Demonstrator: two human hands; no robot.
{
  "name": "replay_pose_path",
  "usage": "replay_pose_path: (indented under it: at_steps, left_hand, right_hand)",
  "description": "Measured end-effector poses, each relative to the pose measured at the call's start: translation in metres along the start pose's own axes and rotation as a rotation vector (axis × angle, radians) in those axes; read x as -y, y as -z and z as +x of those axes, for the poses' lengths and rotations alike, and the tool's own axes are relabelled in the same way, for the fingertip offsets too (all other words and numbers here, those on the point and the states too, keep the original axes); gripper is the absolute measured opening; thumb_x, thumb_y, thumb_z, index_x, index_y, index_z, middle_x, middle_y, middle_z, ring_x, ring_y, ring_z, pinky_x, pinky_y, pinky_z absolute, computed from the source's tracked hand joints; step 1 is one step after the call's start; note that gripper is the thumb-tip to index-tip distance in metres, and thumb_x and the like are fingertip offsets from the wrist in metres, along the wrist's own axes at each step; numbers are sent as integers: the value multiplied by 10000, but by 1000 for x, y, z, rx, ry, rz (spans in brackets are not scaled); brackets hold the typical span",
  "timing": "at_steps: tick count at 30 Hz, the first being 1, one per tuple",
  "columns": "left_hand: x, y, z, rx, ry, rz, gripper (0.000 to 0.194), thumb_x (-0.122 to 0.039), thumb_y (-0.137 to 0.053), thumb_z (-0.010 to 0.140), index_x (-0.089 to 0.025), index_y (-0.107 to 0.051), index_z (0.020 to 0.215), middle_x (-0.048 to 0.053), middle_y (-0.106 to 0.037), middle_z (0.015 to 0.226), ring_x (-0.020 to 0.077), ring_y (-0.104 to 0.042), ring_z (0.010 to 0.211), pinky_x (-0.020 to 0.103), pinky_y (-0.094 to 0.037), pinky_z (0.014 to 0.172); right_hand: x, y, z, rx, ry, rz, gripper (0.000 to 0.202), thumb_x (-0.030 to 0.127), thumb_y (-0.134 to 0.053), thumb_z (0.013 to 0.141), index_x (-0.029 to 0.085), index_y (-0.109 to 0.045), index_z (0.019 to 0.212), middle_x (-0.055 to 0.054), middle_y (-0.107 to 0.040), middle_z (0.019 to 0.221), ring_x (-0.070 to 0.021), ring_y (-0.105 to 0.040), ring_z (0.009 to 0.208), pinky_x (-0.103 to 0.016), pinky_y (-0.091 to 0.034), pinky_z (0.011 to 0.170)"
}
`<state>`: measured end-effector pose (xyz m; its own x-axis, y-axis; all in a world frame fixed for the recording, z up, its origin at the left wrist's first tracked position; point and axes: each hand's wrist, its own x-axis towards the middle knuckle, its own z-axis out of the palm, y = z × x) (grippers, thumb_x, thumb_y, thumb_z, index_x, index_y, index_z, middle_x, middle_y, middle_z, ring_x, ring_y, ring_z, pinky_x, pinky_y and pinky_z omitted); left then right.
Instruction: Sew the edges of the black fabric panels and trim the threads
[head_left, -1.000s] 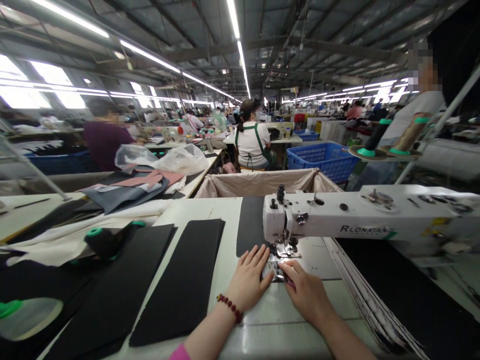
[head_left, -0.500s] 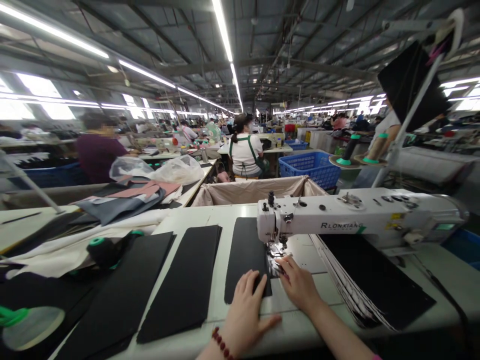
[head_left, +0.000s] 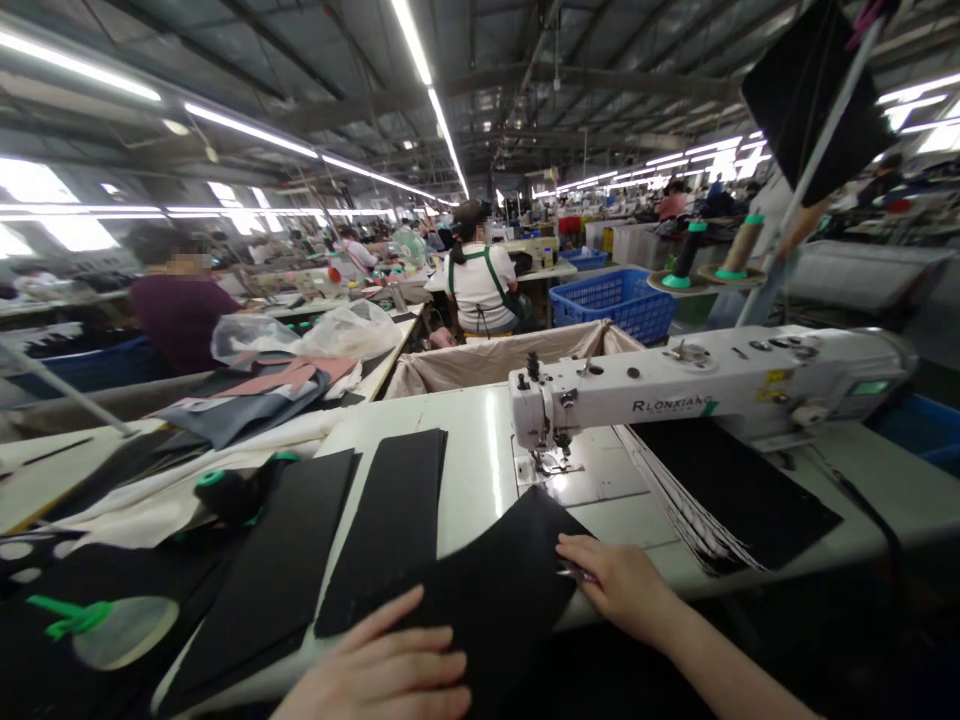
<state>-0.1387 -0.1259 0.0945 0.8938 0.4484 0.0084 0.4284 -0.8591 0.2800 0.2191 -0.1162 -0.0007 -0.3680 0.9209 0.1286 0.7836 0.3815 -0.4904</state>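
Note:
A black fabric panel (head_left: 517,580) lies at a slant in front of the sewing machine (head_left: 600,400), bent, with its near part over the table's front edge. My left hand (head_left: 390,660) rests on its left side, fingers stretched and apart; the thumb is hidden. At the panel's right edge is my right hand (head_left: 622,580), its fingers closed round small thread snips (head_left: 576,573), of which a metal tip and a bit of purple show. The panel's far corner points at the needle area (head_left: 551,465) and sits apart from the presser foot.
Left of the panel lie two stacks of black panels, one nearer (head_left: 394,500) and one farther left (head_left: 277,560). A layered black and white stack (head_left: 720,500) sits under the machine arm. Thread cones (head_left: 225,490), a fabric-lined bin (head_left: 495,360) and a blue crate (head_left: 611,305) stand around.
The black panel has come out from beside the needle toward me and turned. My left hand moved left and nearer; my right hand drew back from the presser foot, still with the snips.

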Motion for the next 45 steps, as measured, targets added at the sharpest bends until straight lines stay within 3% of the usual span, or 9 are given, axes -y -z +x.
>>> replay_pose_path:
  at_steps: [3, 6, 10, 16, 20, 30, 40, 43, 45]
  left_hand:
    - [24, 10, 2, -55, 196, 169, 598, -68, -381, 849, -477, -551, 1251, -118, -599, 1301, 205, -469, 1308, 582, -247, 1131]
    - [31, -12, 30, -53, 298, 161, 598, -5, -384, 780, -372, -619, 1191, -53, -572, 1346, 256, -422, 1341, 609, -274, 1107]
    - [-8, -56, 96, -129, 303, -114, 402, -167, -462, 922, -301, -520, 1297, 30, -544, 1335, 208, -513, 1226, 399, -444, 1044]
    - [-65, -119, 189, -294, 269, -159, 558, -296, -656, 853, -266, -430, 1362, 64, -549, 1176, 251, -537, 1053, 424, -481, 928]
    - [-71, -139, 217, -329, 246, -74, 138, -225, -534, 929, -221, -602, 1049, 54, -586, 985, 234, -540, 914, 400, -477, 801]
    - [-70, -134, 211, -432, 291, -415, 92, -185, -489, 945, -212, -560, 893, 39, -578, 928, 203, -550, 883, 357, -474, 786]
    - [-70, -120, 194, -338, 167, -449, 145, -274, -493, 955, -212, -579, 856, 50, -612, 911, 204, -555, 901, 363, -470, 820]
    - [-62, -108, 176, -316, 152, -343, 187, -382, -576, 905, -220, -601, 994, 77, -620, 1073, 238, -549, 1056, 397, -460, 925]
    - [-51, -104, 165, -323, 195, -201, 455, -439, -630, 857, -226, -528, 1246, 104, -535, 1320, 286, -450, 1259, 461, -382, 1052]
  right_hand:
    - [-2, 5, -32, -49, -73, 122, 532, 111, -479, 815, 298, -551, 1308, -15, -570, 1347, -199, -568, 1178, -368, -465, 981]
    - [-10, 12, -60, -237, -177, 290, 371, 234, -431, 924, 267, -582, 1261, -49, -620, 1268, -201, -579, 1152, -351, -461, 977]
    - [-22, 13, -93, -421, -465, 346, 314, 418, -378, 973, 234, -618, 1055, -47, -697, 922, -196, -664, 845, -302, -516, 768]
    - [-18, -2, -114, -271, -562, 175, 232, 444, -371, 975, 258, -504, 936, 23, -642, 742, -178, -641, 672, -276, -443, 606]
    - [-17, -8, -114, -267, -557, 84, 159, 378, -387, 976, 253, -472, 925, 20, -621, 756, -183, -637, 691, -269, -398, 577]
    - [-10, -1, -100, -220, -440, 37, 128, 302, -415, 972, 235, -491, 895, 9, -635, 801, -169, -626, 711, -261, -372, 594]
    - [-16, 1, -91, -288, -466, -9, 223, 355, -379, 991, 225, -537, 901, 11, -637, 748, -160, -631, 662, -258, -413, 580]
    - [-17, 6, -86, -339, -405, 47, 276, 405, -504, 934, 235, -536, 1149, -28, -656, 1014, -168, -653, 843, -260, -494, 692]
    - [-19, 7, -82, -303, -318, 31, 442, 366, -575, 892, 271, -469, 1311, -48, -571, 1284, -188, -627, 1013, -284, -513, 799]
